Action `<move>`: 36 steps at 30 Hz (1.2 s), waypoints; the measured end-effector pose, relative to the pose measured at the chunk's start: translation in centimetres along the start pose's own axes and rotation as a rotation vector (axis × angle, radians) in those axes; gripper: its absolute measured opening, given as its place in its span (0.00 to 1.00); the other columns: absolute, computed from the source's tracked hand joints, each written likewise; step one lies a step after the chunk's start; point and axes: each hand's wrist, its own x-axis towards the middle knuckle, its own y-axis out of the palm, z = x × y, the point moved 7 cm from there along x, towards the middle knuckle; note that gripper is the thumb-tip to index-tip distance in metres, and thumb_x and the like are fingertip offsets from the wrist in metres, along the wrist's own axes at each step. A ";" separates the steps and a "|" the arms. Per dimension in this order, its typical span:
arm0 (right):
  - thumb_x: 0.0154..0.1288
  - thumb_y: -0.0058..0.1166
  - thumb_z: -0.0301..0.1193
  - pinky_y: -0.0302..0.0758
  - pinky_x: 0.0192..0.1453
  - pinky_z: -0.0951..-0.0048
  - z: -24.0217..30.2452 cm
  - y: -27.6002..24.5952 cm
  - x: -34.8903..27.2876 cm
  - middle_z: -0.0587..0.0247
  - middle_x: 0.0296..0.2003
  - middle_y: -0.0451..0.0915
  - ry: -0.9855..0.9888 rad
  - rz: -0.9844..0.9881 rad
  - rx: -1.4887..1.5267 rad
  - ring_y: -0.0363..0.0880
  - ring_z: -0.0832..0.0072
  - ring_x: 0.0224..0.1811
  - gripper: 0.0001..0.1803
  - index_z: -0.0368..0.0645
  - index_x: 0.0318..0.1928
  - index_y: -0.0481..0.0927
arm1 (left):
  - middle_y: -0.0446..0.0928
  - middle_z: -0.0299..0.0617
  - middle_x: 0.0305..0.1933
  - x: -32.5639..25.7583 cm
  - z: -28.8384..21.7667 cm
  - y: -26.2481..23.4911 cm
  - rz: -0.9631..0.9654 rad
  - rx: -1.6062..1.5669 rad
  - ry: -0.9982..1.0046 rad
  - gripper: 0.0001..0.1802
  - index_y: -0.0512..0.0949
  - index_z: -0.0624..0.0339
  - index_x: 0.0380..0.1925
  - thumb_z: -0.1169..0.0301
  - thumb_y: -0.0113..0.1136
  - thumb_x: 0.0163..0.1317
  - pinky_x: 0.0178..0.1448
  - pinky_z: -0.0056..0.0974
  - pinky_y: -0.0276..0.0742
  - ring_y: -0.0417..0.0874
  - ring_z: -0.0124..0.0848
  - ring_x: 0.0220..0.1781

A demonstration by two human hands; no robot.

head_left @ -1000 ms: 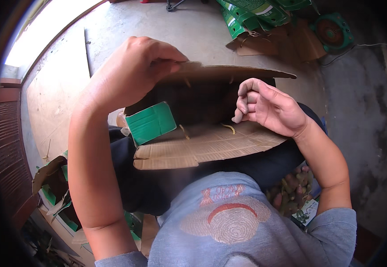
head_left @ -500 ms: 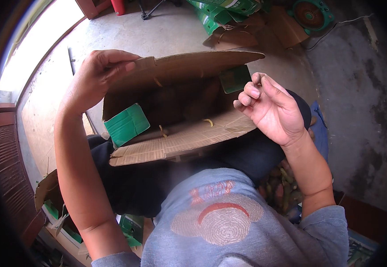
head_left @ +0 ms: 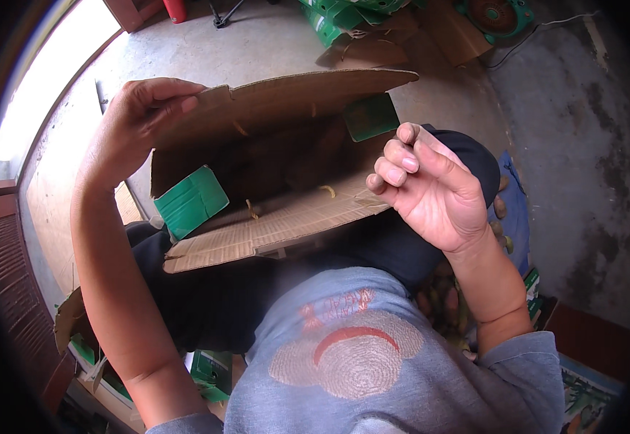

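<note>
The right hand [head_left: 434,188] has shifted toward the right end of the open brown cardboard box [head_left: 278,230] on the dark-trousered legs [head_left: 206,307], uncovering a rectangular green flap [head_left: 370,117]; its fingers curl half-open. The left hand [head_left: 143,110] pinches the long brown far flap [head_left: 300,94].

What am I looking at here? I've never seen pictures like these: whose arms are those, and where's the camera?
There's no machine arm: these are a person's bare hands. The head-worn fisheye camera looks down, so edges bend.

An open cardboard box appears to rest on the lap. The left hand grips its far flap. The right hand, half-curled palm up, is by the box's right end, seemingly empty; whether it touches the box is unclear.

Beyond, green printed cardboard lies on the grey floor.
</note>
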 end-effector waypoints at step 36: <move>0.52 0.46 0.18 0.70 0.65 0.57 0.0 -1.7 -0.3 0.65 0.31 0.68 -0.098 -0.016 0.026 0.72 0.69 0.40 0.22 0.41 0.50 0.73 | 0.84 0.35 0.37 0.2 -0.5 0.2 -0.005 -0.043 0.008 0.11 0.85 0.62 0.46 0.68 0.63 0.69 0.53 0.31 0.76 0.81 0.22 0.41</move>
